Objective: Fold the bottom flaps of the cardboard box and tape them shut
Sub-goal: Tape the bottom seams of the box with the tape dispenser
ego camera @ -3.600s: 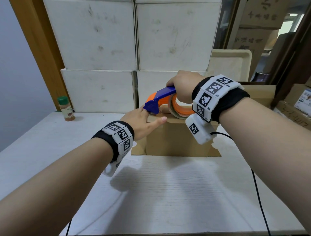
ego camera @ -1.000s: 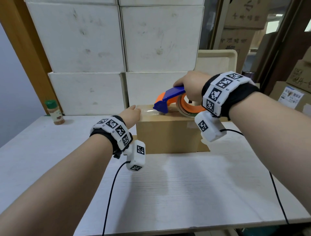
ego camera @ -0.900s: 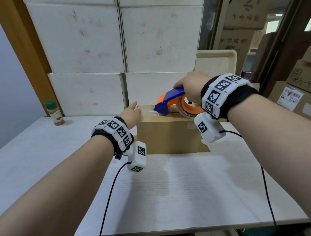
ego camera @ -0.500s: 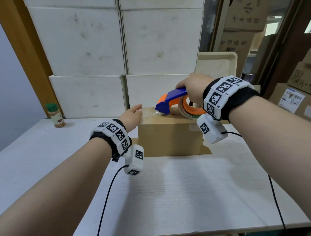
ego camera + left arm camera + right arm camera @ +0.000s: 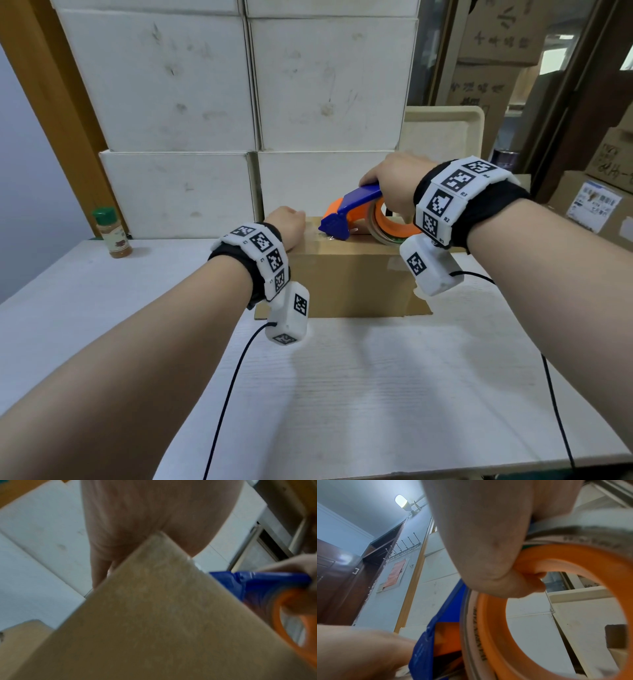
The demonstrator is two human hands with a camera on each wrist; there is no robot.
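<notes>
A brown cardboard box [image 5: 349, 277] stands on the white table [image 5: 376, 394] with its folded flaps facing up. My left hand [image 5: 286, 226] rests on its top left corner; in the left wrist view the palm [image 5: 154, 513] lies over the box corner [image 5: 154, 615] and the fingers are mostly hidden. My right hand [image 5: 390, 181] grips the blue and orange tape dispenser [image 5: 352, 212]. Its blue nose sits on the box top, a short way right of my left hand. In the right wrist view my fingers [image 5: 488, 547] curl through the orange ring [image 5: 488, 628].
A stack of white boxes [image 5: 239, 102] stands right behind the box. A spice jar [image 5: 114, 233] stands at the table's far left. A beige tray [image 5: 442, 133] leans at the back right, with cardboard cartons [image 5: 599, 205] further right. Wrist cables [image 5: 222, 394] trail across the table.
Since 3.6 s ago the dispenser nose has moved right along the box top, away from my left hand. My left hand has shifted from the box's side onto its top corner. Over the last second little differs.
</notes>
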